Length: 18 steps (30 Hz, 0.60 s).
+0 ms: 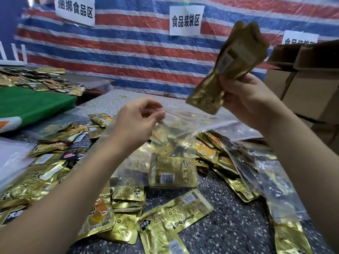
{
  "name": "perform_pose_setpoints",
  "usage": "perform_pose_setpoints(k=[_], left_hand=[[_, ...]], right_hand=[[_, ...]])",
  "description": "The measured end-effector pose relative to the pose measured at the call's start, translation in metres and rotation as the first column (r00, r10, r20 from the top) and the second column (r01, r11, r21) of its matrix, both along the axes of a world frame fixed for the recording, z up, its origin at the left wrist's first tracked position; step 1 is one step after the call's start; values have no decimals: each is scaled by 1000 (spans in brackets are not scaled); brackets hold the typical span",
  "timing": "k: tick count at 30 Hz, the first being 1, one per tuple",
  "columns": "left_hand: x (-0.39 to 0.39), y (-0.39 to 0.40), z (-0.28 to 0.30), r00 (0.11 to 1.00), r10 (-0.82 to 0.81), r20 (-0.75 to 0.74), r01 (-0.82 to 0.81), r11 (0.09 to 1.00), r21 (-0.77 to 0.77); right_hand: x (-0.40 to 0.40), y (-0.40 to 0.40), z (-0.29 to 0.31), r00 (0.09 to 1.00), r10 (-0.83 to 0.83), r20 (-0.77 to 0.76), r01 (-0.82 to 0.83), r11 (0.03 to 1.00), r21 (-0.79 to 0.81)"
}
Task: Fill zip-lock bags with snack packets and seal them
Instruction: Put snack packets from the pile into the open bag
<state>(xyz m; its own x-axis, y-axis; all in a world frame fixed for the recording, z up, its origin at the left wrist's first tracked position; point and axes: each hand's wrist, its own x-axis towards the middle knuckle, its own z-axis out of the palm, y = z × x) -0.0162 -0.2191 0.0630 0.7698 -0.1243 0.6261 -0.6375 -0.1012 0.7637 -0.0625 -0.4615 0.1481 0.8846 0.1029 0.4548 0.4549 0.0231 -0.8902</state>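
Gold foil packets (128, 198) lie strewn in a loose heap over the speckled grey bench (229, 217), most of them flat, many overlapping. The left hand (135, 118) is raised above the heap, its thumb and forefinger pinched on the top edge of a clear zip-lock bag (172, 143) beside its red seal line. The other fingers of that hand are loosely curled. The bag hangs down from the pinch with several gold packets already inside, its lower end reaching the heap on the bench; its mouth is unsealed.

The right hand (245, 101) is held higher, to the right of the bag, its fingers wrapped round a bunch of packets (227, 66) that sticks up and tilts to the right. The lower end of the bunch points down toward the bag's mouth without touching it.

Further clear bags lie flat on the bench at the right, over and under the packets. Open cardboard boxes (308, 85) stand at the right edge. A green cloth (31, 105) lies at the left, with more packets on another surface beyond it. A red, white and blue striped tarp (137, 52) hangs behind, with white paper signs (186, 21) fixed to it.
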Motion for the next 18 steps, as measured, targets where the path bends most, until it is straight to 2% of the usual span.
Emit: perform_pose_setpoints(k=[2, 4, 7, 9, 11, 13, 15, 18], left_hand=[[-2, 1, 2, 1000, -8, 5, 8, 1000, -30], [-3, 2, 4, 1000, -15, 27, 16, 999, -40], [-3, 5, 5, 999, -13, 45, 15, 999, -41], [-1, 5, 5, 999, 3, 39, -1, 999, -42], [0, 3, 4, 1000, 23, 16, -22, 998, -55], [2, 2, 2, 999, 40, 13, -39, 998, -57], [3, 3, 2, 999, 48, 17, -47, 997, -54], [2, 5, 3, 999, 39, 24, -37, 998, -54]], right_hand=[[13, 16, 4, 999, -25, 44, 23, 998, 61], [21, 26, 4, 994, -80, 75, 79, 997, 8], [25, 30, 0, 978, -162, 133, 193, 945, -264], [23, 28, -3, 975, -165, 149, 219, 829, -514], [22, 28, -6, 983, -134, 127, 184, 774, -606], [23, 27, -9, 977, -144, 159, 206, 832, -515], [25, 25, -7, 973, -153, 175, 206, 917, -342], [27, 19, -6, 988, -96, 125, 114, 982, -151]])
